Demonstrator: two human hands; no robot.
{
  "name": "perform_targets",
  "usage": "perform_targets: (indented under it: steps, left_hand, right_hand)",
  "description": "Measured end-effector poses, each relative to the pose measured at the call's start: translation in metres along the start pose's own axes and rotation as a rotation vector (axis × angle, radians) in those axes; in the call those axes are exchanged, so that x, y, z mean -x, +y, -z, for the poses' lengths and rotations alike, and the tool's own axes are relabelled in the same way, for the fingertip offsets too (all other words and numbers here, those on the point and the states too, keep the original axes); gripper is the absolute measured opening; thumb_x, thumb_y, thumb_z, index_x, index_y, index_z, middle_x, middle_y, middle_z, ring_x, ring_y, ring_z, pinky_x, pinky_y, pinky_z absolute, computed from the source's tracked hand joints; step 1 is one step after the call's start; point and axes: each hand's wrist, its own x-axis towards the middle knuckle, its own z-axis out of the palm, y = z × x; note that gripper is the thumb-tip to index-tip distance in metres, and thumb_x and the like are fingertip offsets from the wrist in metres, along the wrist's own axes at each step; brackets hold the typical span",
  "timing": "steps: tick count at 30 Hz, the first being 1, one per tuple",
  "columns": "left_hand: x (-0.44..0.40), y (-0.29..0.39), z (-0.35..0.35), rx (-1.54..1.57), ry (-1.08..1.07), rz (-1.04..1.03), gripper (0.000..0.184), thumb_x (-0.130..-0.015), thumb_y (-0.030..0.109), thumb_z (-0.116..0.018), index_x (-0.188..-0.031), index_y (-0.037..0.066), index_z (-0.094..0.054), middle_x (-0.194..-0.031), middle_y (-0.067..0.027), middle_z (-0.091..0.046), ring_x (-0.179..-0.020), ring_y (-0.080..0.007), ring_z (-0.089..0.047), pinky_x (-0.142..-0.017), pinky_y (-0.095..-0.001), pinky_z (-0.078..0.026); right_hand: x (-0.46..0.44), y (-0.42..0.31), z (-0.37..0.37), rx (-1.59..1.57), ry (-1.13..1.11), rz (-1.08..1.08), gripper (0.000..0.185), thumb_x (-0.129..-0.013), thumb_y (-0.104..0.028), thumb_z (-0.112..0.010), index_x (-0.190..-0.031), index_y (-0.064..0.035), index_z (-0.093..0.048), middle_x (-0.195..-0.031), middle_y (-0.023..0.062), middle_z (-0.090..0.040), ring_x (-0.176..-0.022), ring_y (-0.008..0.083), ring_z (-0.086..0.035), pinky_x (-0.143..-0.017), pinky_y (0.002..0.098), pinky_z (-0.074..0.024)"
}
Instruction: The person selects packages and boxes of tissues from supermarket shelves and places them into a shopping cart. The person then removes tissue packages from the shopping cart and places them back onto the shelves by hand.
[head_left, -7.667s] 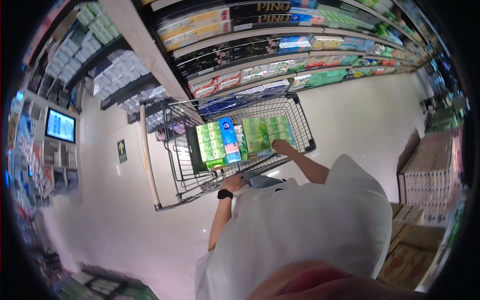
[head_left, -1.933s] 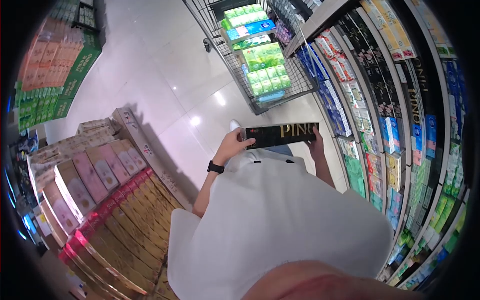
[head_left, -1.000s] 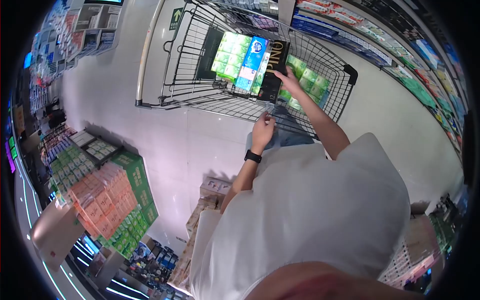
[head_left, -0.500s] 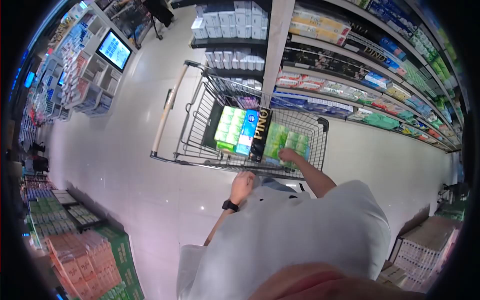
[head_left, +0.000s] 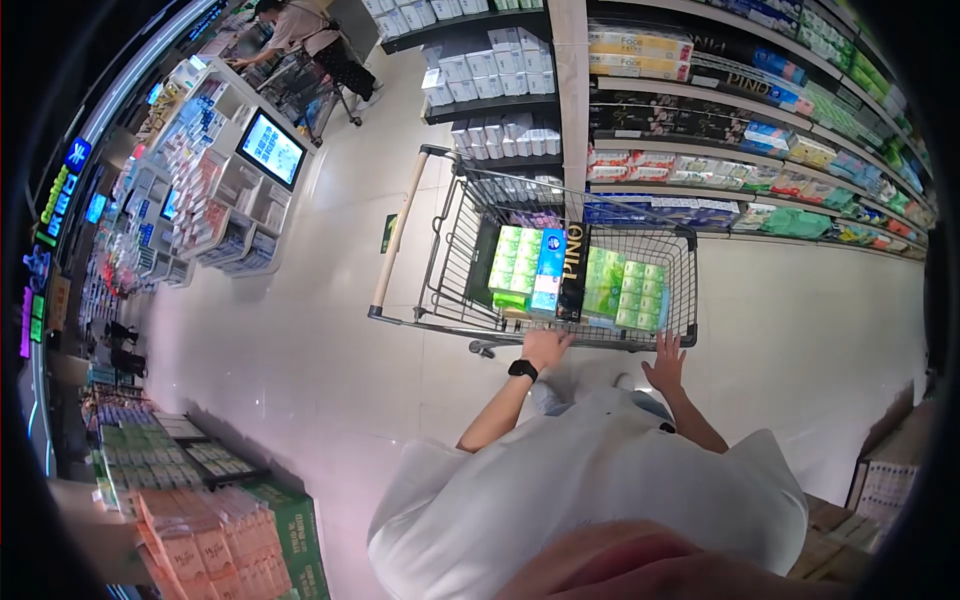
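Note:
A wire shopping cart (head_left: 437, 322) stands sideways in front of me. In it are green-and-white tissue packs (head_left: 515, 262), a blue pack (head_left: 548, 268), a black PINO pack (head_left: 572, 262) and more green packs (head_left: 603, 280) toward the right end. My left hand (head_left: 547, 347), with a dark watch on its wrist, is at the cart's near rim, its fingers curled there and partly hidden. My right hand (head_left: 667, 368) is open, fingers spread, beside the near right corner of the cart. Nothing is held in it.
Shelves of packaged tissues (head_left: 700, 165) line the far side, with white boxes (head_left: 490, 75) beside them. A display stand with a screen (head_left: 270, 148) is at left. Another person (head_left: 310, 40) stands beyond it near a cart. Stacked pink packs (head_left: 215, 545) are at lower left.
My right hand has come out of the cart, away from the green packs, and its fingers have spread. My left hand has moved to the rim. The view has shifted, bringing another person into sight.

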Motion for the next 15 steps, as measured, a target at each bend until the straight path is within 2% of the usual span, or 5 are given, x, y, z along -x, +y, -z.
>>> perform_targets:
  steps: [3,8,10,14,15]
  left_hand:
    - [0.006,0.005,0.003,-0.003,0.036,-0.036,0.046,-0.096,0.049,-0.045,-0.094,0.014,-0.075,-0.088,-0.0153,-0.072,-0.089,-0.036,-0.066,-0.083,-0.0462,-0.049]
    - [-0.003,0.019,-0.023,-0.039,0.071,0.1,0.048,-0.095,0.05,-0.046,-0.089,0.011,-0.074,-0.089,-0.0173,-0.071,-0.091,-0.0373,-0.065,-0.084,-0.0489,-0.047]
    - [-0.003,0.036,-0.025,-0.095,0.121,0.114,0.048,-0.095,0.05,-0.047,-0.086,0.011,-0.074,-0.089,-0.0172,-0.071,-0.091,-0.037,-0.065,-0.085,-0.0493,-0.047]
    - [-0.021,0.05,-0.04,-0.085,0.063,0.319,0.043,-0.094,0.046,-0.046,-0.088,0.014,-0.074,-0.09,-0.0147,-0.072,-0.092,-0.0349,-0.066,-0.087,-0.0487,-0.047]
    - [-0.022,0.057,-0.044,-0.105,0.078,0.355,0.04,-0.094,0.044,-0.045,-0.092,0.015,-0.073,-0.093,-0.0142,-0.072,-0.093,-0.0343,-0.066,-0.088,-0.0493,-0.046]
  right_hand:
    - [-0.004,0.003,-0.008,-0.182,-0.06,-0.036,0.128,-0.063,-0.042,-0.086,-0.158,-0.0111,-0.005,-0.161,0.0259,0.006,-0.147,0.0503,0.007,-0.112,0.0692,-0.0183]
    - [-0.019,0.055,-0.041,-0.268,0.059,0.271,0.135,-0.062,-0.048,-0.086,-0.158,-0.0101,0.001,-0.158,0.0315,0.013,-0.142,0.0574,0.014,-0.112,0.0699,-0.012]
    - [-0.024,0.069,0.01,-0.3,-0.309,0.279,0.122,-0.074,-0.05,-0.08,-0.158,-0.0088,-0.002,-0.16,0.0299,0.012,-0.144,0.0529,0.018,-0.115,0.0647,-0.0071]
    - [-0.047,0.144,0.054,-0.799,-0.486,0.412,0.102,-0.086,-0.038,-0.072,-0.159,-0.0123,-0.006,-0.164,0.0223,-0.001,-0.15,0.0432,0.005,-0.119,0.053,-0.0121]
    - [-0.04,0.168,0.06,-0.95,-0.463,0.343,0.095,-0.089,-0.03,-0.07,-0.159,-0.0159,-0.008,-0.163,0.0206,-0.011,-0.149,0.0398,-0.009,-0.118,0.0472,-0.0187]
